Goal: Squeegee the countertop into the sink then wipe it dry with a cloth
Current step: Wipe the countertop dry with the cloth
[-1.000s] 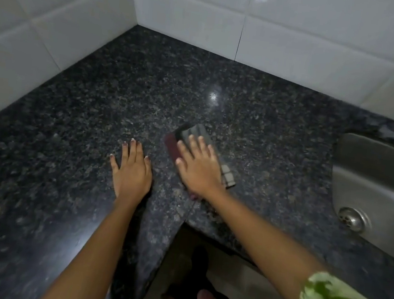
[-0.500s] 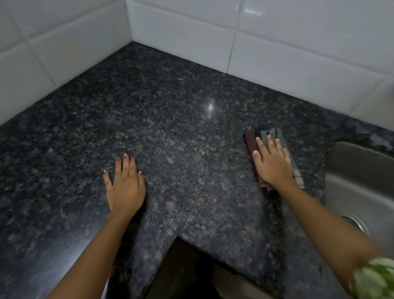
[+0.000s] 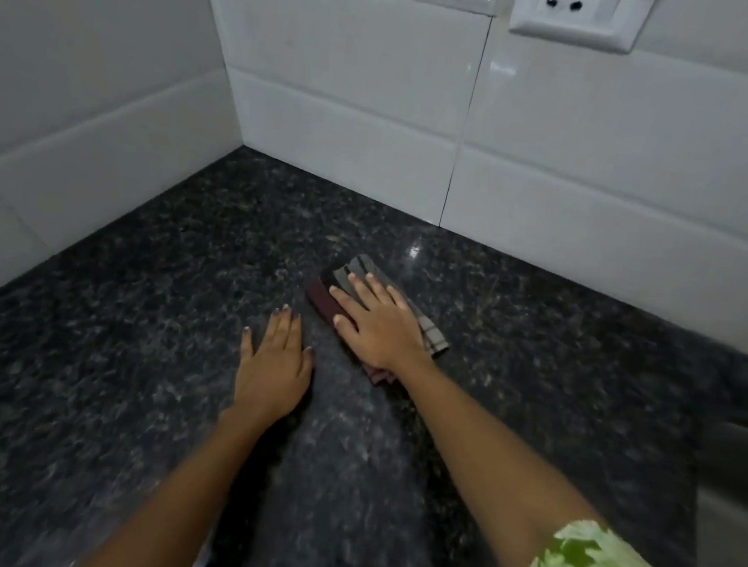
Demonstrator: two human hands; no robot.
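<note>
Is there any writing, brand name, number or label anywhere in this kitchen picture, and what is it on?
None can be read.
The wall socket: plain white, only holes, no marking visible.
The folded cloth under the right hand: a stripe pattern, no label showing.
The white tiles and dark countertop: no print.

Both hands lie flat on the bench (image 3: 116, 369), the left hand (image 3: 274, 367) just beside and slightly nearer the person than the right hand (image 3: 381, 324). The cloth (image 3: 434, 335) lies under the right hand, pressed onto the bench, its edges showing beyond the fingertips and to the right of the palm. Behind both hands a tiled wall (image 3: 609, 194) rises from the bench; another tiled wall (image 3: 77, 115) stands to the left of the left hand, and the two meet in a corner. A wall socket (image 3: 580, 9) sits high on the back wall, above the right hand. The sink (image 3: 743, 479) lies far right of the right hand, at the bench's edge.
</note>
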